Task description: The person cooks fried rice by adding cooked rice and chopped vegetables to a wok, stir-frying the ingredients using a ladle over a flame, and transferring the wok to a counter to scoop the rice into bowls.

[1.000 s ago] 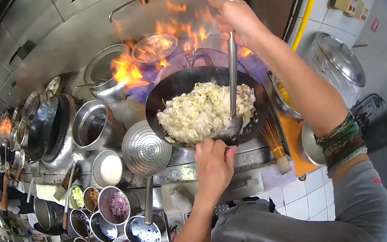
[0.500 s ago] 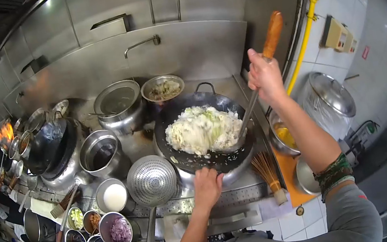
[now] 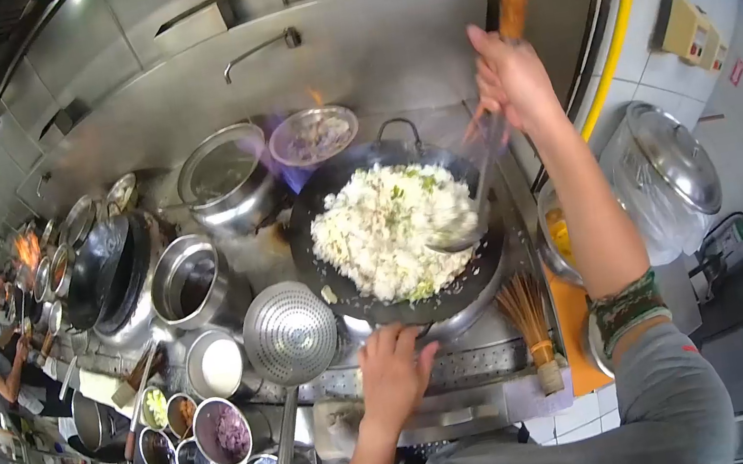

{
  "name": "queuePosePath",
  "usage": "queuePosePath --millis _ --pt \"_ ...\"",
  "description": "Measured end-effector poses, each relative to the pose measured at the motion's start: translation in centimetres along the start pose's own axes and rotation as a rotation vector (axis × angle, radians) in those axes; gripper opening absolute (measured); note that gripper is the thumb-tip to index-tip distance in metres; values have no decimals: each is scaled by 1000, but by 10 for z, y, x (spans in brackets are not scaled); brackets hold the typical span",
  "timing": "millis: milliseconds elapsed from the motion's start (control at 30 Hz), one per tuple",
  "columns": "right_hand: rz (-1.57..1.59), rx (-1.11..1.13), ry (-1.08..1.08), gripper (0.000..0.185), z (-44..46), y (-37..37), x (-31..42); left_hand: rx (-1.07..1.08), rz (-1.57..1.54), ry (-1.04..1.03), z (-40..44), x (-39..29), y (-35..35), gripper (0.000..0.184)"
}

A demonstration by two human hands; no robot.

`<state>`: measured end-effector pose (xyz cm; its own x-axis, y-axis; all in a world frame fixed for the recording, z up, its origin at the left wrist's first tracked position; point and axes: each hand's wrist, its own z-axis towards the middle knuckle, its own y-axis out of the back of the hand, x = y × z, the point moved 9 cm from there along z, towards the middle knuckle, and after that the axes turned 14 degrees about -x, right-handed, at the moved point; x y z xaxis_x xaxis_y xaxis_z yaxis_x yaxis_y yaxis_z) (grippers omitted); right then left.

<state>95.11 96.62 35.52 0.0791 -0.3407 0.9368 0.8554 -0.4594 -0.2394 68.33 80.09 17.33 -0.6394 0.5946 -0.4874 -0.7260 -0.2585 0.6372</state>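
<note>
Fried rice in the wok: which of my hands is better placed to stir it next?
Probably your right hand: it grips the ladle, whose head is in the fried rice. Your left hand is at the near edge of the wok with no utensil, so it seems better suited to steadying.

The counter (image 3: pixel 261 248) is steel, with a perforated strip (image 3: pixel 478 365) along its front edge. Toward the back edge stand a large pot (image 3: pixel 239 213) and, to its right, a bowl (image 3: pixel 281 142). A wok (image 3: pixel 311 265) of rice (image 3: pixel 386 234) sits over a burner ring (image 3: pixel 462 321) nearer the right edge. Left of it stands a deep pot (image 3: pixel 233 293). A bristle brush (image 3: pixel 525 310) lies at the front right corner.
</note>
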Motion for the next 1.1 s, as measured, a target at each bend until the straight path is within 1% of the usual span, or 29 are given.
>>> queuePosePath --millis 33,67,100,167,200,233,267,300,367,400,433,500,567,600,633,700,733,767,800,833,867,900,933,1000,1033,1067,1100 --pt "-20 -100 -43 36 -14 12 -26 7 4 -20 1 3 -10 23" --pt "-44 -200 -75 37 -21 23 -45 72 22 -27 -5 17 -33 27" --pt "38 -218 -72 33 -25 18 -54 78 14 -13 -12 15 -30 27" --pt "33 -280 -144 35 -10 21 -53 40 -93 -49 -16 8 -12 23" --pt "54 -264 -164 35 -6 22 -39 73 -77 -33 -16 -5 5 19" --pt "69 -248 -193 35 -6 28 -25 85 -82 -32 -10 -18 16 19" --pt "81 -165 -322 34 -12 27 -29 43 -121 -27 -3 -31 29 18" --pt "77 -163 -340 34 -22 21 -38 -8 -155 -24 0 -39 38 17" --pt "21 -300 -211 34 -44 15 -34 -8 -146 -29 -11 -17 14 19" --pt "6 -292 -87 35 -55 8 -31 8 -76 -7 -25 -3 -2 18" --pt "30 -242 -41 37 -67 2 -29 24 -11 22 -41 8 -14 17" --pt "84 -246 113 37 -84 7 -7 12 -15 -3 -70 5 -12 15" --pt "115 -250 152 39 -91 16 -1 -46 -123 -53 -85 -8 13 18" --pt "142 -229 157 42 -97 17 -3 10 -101 -58 -81 -2 9 20" --pt "137 -220 144 42 -99 15 -9 -14 -53 -29 -53 -2 15 20" --pt "85 -316 138 40 -84 17 -10 7 -13 -43 -25 4 -12 21" --pt "86 -295 103 38 -73 16 -9 -40 -1 -61 -15 8 -21 21" --pt "108 -273 137 38 -69 11 8 39 -7 -32 -14 17 -41 21" --pt "46 -293 134 37 -68 8 21 128 -12 7 -14 24 -50 21" --pt "-24 -311 116 37 -68 5 30 106 0 13 -17 30 -49 21" --pt "15 -277 130 38 -71 0 46 32 -131 -15 -20 26 -36 26" --pt "76 -170 171 34 -68 -2 55 -30 -264 -45 -22 20 -21 32" --pt "108 -145 203 36 -70 -4 65 4 -303 22 -21 12 8 48" --pt "145 -137 267 43 -69 -4 62 -46 -218 61 -29 4 75 56" --pt "0 -291 255 43 -61 4 28 -130 -162 130 -36 7 115 56" --pt "-184 -338 213 41 -56 -7 -22 -216 -105 197 -48 17 150 56" --pt "-111 -157 444 39 -36 -26 -67 -338 70 207 -71 33 182 57"
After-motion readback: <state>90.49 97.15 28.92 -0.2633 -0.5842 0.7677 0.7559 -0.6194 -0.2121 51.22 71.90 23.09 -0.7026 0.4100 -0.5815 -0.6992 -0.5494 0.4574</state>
